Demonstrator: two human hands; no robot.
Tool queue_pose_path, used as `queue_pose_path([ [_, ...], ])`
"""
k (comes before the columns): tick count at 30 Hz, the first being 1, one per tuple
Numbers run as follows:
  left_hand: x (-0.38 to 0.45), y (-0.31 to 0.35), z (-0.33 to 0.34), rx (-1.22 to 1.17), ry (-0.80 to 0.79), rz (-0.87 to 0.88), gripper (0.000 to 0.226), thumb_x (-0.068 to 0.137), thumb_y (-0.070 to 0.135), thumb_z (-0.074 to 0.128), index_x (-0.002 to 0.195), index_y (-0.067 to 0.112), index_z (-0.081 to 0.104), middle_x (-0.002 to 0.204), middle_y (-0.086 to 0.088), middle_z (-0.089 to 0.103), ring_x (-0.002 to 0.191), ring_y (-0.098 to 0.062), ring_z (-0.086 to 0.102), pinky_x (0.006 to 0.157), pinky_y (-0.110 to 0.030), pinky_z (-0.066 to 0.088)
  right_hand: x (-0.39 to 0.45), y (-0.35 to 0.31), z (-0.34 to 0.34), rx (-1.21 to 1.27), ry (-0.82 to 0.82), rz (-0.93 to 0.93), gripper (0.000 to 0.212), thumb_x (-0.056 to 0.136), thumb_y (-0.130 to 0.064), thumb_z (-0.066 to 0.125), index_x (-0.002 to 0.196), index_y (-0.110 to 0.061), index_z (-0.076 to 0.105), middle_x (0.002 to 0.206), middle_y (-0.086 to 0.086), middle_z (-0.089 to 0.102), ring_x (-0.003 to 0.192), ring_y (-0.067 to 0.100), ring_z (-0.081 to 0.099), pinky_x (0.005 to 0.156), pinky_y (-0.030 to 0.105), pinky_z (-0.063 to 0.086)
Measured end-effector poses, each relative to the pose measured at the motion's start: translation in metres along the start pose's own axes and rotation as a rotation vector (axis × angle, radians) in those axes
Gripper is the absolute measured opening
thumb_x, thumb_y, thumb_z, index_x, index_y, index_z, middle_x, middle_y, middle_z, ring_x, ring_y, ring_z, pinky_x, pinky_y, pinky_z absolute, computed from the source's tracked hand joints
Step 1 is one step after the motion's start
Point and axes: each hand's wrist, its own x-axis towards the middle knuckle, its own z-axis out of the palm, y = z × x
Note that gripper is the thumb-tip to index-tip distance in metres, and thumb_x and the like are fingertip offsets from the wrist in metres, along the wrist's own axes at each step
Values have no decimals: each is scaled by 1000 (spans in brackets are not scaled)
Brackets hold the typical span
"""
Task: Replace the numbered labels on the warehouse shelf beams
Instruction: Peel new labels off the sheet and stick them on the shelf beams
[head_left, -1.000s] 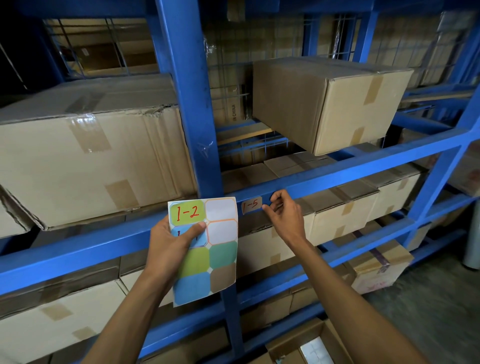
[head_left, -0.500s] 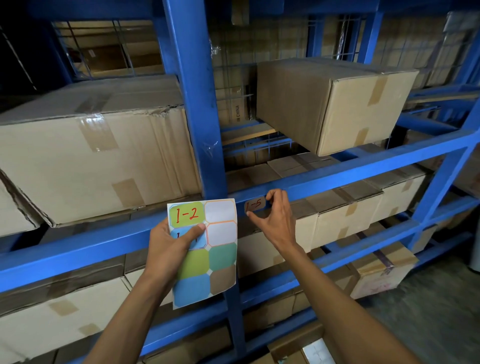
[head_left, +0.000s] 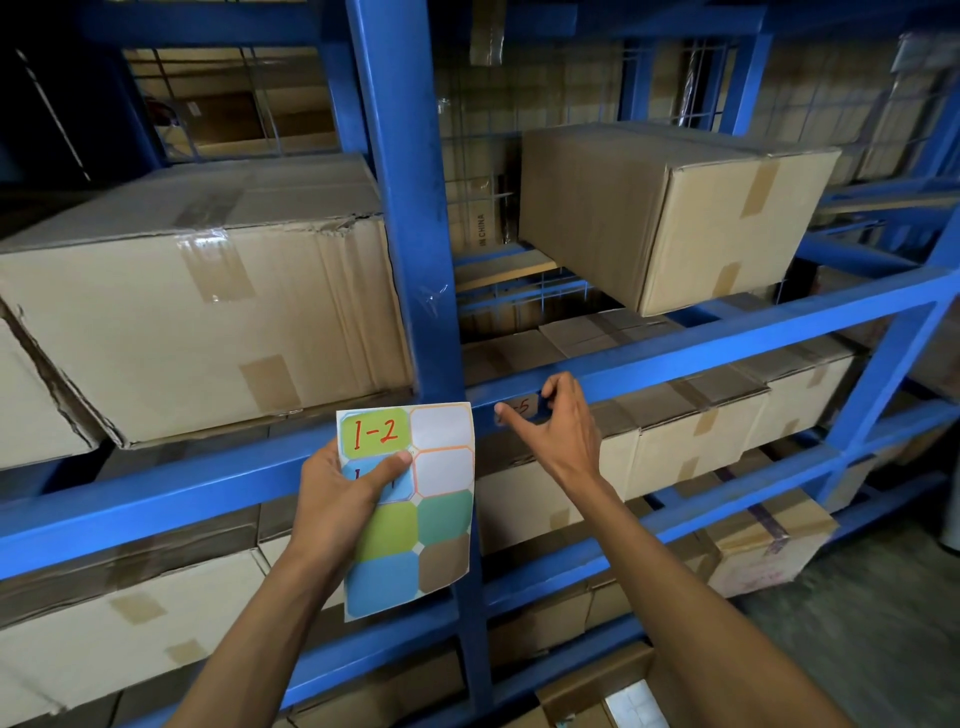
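Observation:
My left hand (head_left: 343, 499) holds a sheet of coloured stickers (head_left: 415, 519) upright in front of the blue shelf beam (head_left: 727, 338). The top-left green sticker reads "1-2" in red; my thumb covers most of the writing on the blue sticker below it. Two sticker spots at the top right are peeled blank. A brown label (head_left: 522, 408) marked "-5" sits on the beam just right of the blue upright post (head_left: 410, 234). My right hand (head_left: 556, 421) is at that label, thumb at its left edge and fingers curled at its right edge, partly hiding it.
Large cardboard boxes fill the shelves: one (head_left: 197, 322) at left, one (head_left: 670, 213) on the upper right level, several lower ones. A lower beam (head_left: 675, 525) crosses below. An open box (head_left: 597, 696) sits at the bottom. Concrete floor (head_left: 883, 623) lies at right.
My right hand has slid left over the "-5" label, thumb now stretched to its left edge, covering more of it. The sticker sheet in my left hand has stayed put.

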Motion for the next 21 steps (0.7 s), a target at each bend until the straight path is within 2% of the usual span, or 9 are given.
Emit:
queue_pose_path([
  [5,-2,2,-13,-54,-21,-7,27,81,15,77,106,12,69,94,-6,78,73,-20,75,55,-31,59,-11,-11,-7,165,-33,15,32,85,-38,70,93,-20,45,88,0,53,80,17,53,68,36,50],
  [7,-4,3,-21,-82,-34,-11,28,81,14,77,108,11,69,96,-8,78,77,-22,76,57,-32,60,-21,-29,-12,282,-55,13,23,87,-29,69,90,-17,49,81,0,54,74,12,53,67,31,48],
  [10,-5,4,-38,-123,-67,-8,28,82,13,75,109,9,69,100,-11,78,85,-30,75,62,-36,62,-43,-70,-20,439,-171,-27,13,92,-21,67,91,-13,56,77,-4,58,71,4,53,68,20,45],
  [13,-8,10,-62,-183,-98,-15,24,84,14,72,108,8,69,101,-15,77,83,-30,74,66,-38,62,-68,-116,-21,497,-236,-127,7,92,-17,67,92,-12,62,75,-13,60,71,3,55,67,19,45],
  [17,-16,23,-102,-253,-140,10,15,90,17,65,102,10,70,96,-14,77,70,-20,73,60,-33,62,-99,-169,-7,408,-209,-243,9,86,-25,72,93,-24,66,78,-13,61,76,8,53,68,20,40],
  [19,-21,29,-127,-291,-173,21,16,94,20,61,104,9,68,95,-13,78,71,-20,74,63,-35,62,-117,-194,3,299,-193,-307,15,83,-33,73,96,-28,68,82,-12,59,83,9,52,73,18,39],
  [21,-25,33,-144,-339,-190,19,20,96,22,57,107,9,68,98,-13,78,76,-21,74,68,-36,62,-131,-213,13,219,-173,-348,20,81,-38,75,98,-29,69,83,-11,59,87,6,51,78,22,42],
])
